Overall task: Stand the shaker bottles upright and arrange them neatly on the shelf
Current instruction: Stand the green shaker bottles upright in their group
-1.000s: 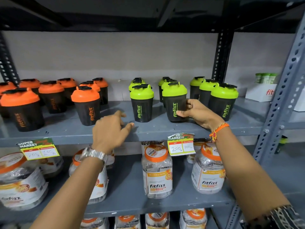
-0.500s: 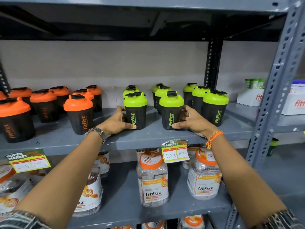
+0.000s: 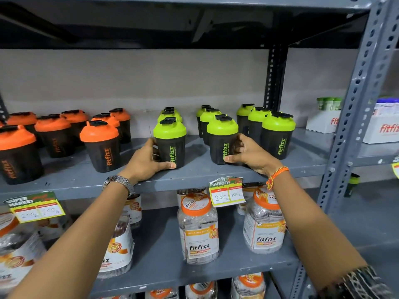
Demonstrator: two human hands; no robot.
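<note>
On the grey shelf (image 3: 194, 172) stand black shaker bottles, all upright. My left hand (image 3: 146, 162) grips the front green-lidded bottle of the left green row (image 3: 170, 139) at its base. My right hand (image 3: 250, 155) holds the front green-lidded bottle of the middle row (image 3: 222, 137) from its right side. A third green-lidded front bottle (image 3: 278, 134) stands free to the right, with more green ones lined up behind each. Several orange-lidded bottles (image 3: 100, 143) stand in a group at the left.
Price tags (image 3: 227, 192) hang from the shelf edge. Clear jars with orange lids (image 3: 197, 225) fill the lower shelf. A perforated grey upright (image 3: 354, 117) bounds the right side, and white boxes (image 3: 323, 123) sit beyond it. The shelf above hangs low overhead.
My left hand moved from the bare shelf front to the left green bottle and closed on it. My right hand stays on the middle green bottle. The view shifted slightly right.
</note>
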